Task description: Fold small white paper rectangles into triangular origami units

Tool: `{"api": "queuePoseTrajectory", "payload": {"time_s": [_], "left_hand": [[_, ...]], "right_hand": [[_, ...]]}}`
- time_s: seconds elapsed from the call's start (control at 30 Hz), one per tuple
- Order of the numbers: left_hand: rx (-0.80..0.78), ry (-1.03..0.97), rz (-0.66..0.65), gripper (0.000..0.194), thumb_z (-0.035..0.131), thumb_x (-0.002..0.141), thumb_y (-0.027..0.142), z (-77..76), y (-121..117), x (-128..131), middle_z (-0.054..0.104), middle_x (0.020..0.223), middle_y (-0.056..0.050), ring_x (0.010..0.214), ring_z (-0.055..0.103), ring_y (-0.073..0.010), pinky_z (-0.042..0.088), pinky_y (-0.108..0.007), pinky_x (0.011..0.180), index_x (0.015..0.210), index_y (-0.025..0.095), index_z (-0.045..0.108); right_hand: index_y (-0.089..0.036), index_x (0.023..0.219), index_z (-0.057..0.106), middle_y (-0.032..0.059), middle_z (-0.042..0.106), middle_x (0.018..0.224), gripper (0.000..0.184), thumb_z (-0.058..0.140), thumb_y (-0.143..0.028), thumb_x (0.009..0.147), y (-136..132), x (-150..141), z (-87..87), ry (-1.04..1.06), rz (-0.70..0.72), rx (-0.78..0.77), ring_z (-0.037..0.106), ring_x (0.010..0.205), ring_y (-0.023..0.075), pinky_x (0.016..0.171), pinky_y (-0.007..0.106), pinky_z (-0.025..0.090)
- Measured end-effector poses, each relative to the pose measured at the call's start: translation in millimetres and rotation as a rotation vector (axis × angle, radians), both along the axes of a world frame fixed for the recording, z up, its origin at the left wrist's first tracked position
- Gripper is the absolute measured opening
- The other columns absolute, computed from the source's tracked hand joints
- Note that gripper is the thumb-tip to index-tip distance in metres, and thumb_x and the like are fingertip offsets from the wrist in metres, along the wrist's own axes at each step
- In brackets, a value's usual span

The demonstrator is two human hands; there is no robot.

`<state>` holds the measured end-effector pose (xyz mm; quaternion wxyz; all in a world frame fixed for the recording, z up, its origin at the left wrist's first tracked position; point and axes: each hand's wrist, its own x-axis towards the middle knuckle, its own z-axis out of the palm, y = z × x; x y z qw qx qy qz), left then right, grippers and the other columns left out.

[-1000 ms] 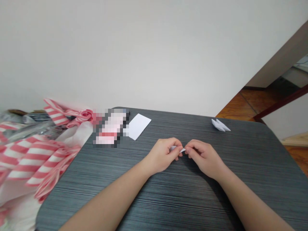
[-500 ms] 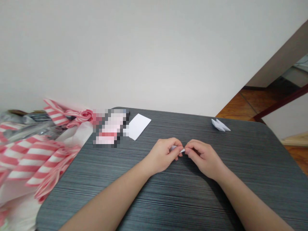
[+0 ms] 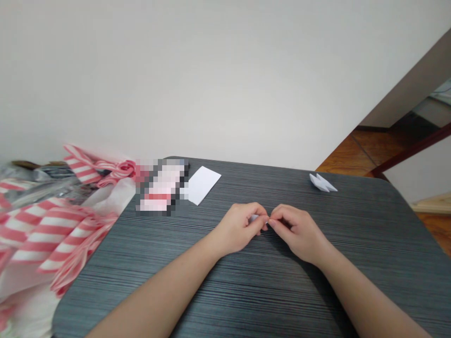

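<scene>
Between my two hands is a small folded piece of white paper (image 3: 254, 218), mostly hidden by fingers. My left hand (image 3: 245, 226) is closed round it, thumb and fingertips pinching. At its right end, the thumb and forefinger of my right hand (image 3: 295, 229) pinch the tip, nearly touching the left fingertips. Both hands are just above the dark wood-grain table (image 3: 225, 291). Farther back on the right lies a folded white paper piece (image 3: 323, 183) with pointed ends. A flat white paper rectangle (image 3: 204, 185) rests at the back left.
Beside the flat paper is a pixelated phone-like object (image 3: 165, 185). Red-and-white striped cloth (image 3: 52, 227) and clear plastic are heaped left of the table. A pale wall (image 3: 225, 84) stands behind it. Wooden floor (image 3: 343, 152) shows at the right.
My right fingertips have shifted slightly left along the paper's tip, covering more of it. The left hand and the things on the table look unchanged.
</scene>
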<state>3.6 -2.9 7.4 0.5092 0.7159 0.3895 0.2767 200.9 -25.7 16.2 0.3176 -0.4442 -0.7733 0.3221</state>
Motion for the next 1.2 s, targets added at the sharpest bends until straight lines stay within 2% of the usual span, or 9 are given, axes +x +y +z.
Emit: {"api": "queuePoseTrajectory", "payload": {"time_s": [0.27,0.5,0.9,1.03,1.2], "left_hand": [[-0.012,-0.010,0.012,0.019,0.052,0.094,0.030,0.0,-1.5,1.0,0.071,0.074,-0.002,0.061,0.063,-0.0109,0.046,-0.020,0.057,0.084,0.016,0.061],[-0.014,-0.021,0.081,0.017,0.054,0.093,0.030,-1.6,0.9,1.5,0.072,0.078,-0.002,0.061,0.064,-0.0117,0.047,-0.021,0.058,0.089,0.017,0.063],[-0.020,-0.030,0.041,0.021,0.052,0.094,0.027,1.6,-0.4,0.9,0.072,0.076,-0.001,0.062,0.065,-0.0111,0.048,-0.021,0.060,0.082,0.017,0.066],[-0.025,-0.035,0.044,0.022,0.052,0.095,0.031,-0.3,-0.3,0.8,0.072,0.077,-0.002,0.064,0.066,-0.0119,0.048,-0.021,0.061,0.086,0.016,0.066],[-0.028,-0.069,0.108,0.022,0.054,0.094,0.035,1.3,-0.3,0.9,0.068,0.066,0.000,0.060,0.064,-0.0128,0.048,-0.022,0.058,0.096,0.016,0.065]], "right_hand": [[-0.020,0.077,0.062,0.0014,0.067,0.078,0.019,0.055,-0.013,0.093,0.4,-1.1,0.2,-0.007,-0.005,-0.021,0.062,0.072,0.0152,0.070,0.027,0.045],[-0.020,0.077,0.060,0.0014,0.065,0.075,0.016,0.056,-0.017,0.092,1.0,5.6,-4.2,0.004,-0.080,-0.036,0.059,0.069,0.0158,0.067,0.028,0.045],[-0.020,0.079,0.063,0.0019,0.066,0.077,0.016,0.055,-0.018,0.093,1.8,3.0,-5.3,0.004,-0.068,-0.078,0.060,0.071,0.0162,0.069,0.028,0.046],[-0.020,0.078,0.062,0.0018,0.066,0.077,0.016,0.055,-0.018,0.093,1.2,3.4,-5.4,0.024,-0.074,-0.072,0.060,0.071,0.0160,0.069,0.028,0.046],[-0.020,0.078,0.061,0.0015,0.063,0.074,0.016,0.056,-0.021,0.093,1.5,6.9,-7.6,0.080,-0.156,-0.056,0.058,0.069,0.0165,0.067,0.029,0.046]]}}
